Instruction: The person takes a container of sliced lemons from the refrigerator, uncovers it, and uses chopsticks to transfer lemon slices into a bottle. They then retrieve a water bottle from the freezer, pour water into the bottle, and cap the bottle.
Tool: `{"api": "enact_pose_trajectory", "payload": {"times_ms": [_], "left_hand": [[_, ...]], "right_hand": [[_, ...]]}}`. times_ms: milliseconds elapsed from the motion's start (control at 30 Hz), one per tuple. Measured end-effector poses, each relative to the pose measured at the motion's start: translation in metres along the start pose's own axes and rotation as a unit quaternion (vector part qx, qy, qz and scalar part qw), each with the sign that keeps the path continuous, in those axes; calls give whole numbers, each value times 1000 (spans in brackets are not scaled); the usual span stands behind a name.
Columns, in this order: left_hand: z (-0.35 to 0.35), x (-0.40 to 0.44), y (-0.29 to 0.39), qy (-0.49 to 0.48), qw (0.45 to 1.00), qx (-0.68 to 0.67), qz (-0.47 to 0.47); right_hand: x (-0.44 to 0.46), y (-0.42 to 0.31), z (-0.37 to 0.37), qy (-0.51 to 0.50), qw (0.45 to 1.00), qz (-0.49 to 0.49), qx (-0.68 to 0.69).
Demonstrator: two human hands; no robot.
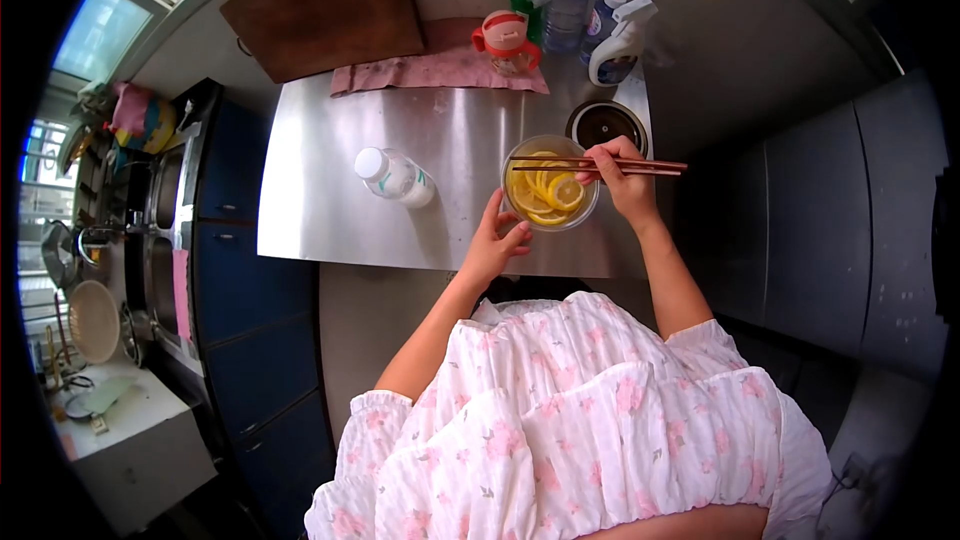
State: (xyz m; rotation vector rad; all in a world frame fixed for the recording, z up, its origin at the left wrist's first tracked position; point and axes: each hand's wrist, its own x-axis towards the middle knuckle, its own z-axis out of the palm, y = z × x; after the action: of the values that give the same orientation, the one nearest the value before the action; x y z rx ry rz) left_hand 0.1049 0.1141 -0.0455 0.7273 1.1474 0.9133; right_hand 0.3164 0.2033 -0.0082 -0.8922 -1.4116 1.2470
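A clear glass bowl [504, 178] of yellow lemon slices [566, 191] stands on the steel table, near its front edge. My right hand [622, 175] is closed around a pair of brown chopsticks [660, 168]. They lie almost level across the bowl, with their tips over its left side. At the bowl's lower left is my left hand [493, 243], fingers apart; whether they touch the glass I cannot tell. Further left, a white-capped bottle [396, 178] with white contents stands by itself.
A dark round object [607, 124] sits just behind the bowl, at right. Along the back are a red-handled cup [507, 38] on a pink cloth [440, 62], a spray bottle [622, 40], a blue-capped bottle [567, 12] and a leaning wooden board [325, 10].
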Motion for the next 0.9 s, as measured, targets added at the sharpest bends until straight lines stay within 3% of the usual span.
{"api": "enact_pose_trajectory", "payload": {"times_ms": [600,800,900], "left_hand": [[2,-1,-5,25,999,-17,11],[3,-2,-4,24,999,-12,18],[2,-1,-7,22,999,-16,21]], "right_hand": [[5,-19,13,-7,998,5,-55],[13,-29,29,-94,976,-118,-158],[10,-38,26,-103,982,-92,-131]]}}
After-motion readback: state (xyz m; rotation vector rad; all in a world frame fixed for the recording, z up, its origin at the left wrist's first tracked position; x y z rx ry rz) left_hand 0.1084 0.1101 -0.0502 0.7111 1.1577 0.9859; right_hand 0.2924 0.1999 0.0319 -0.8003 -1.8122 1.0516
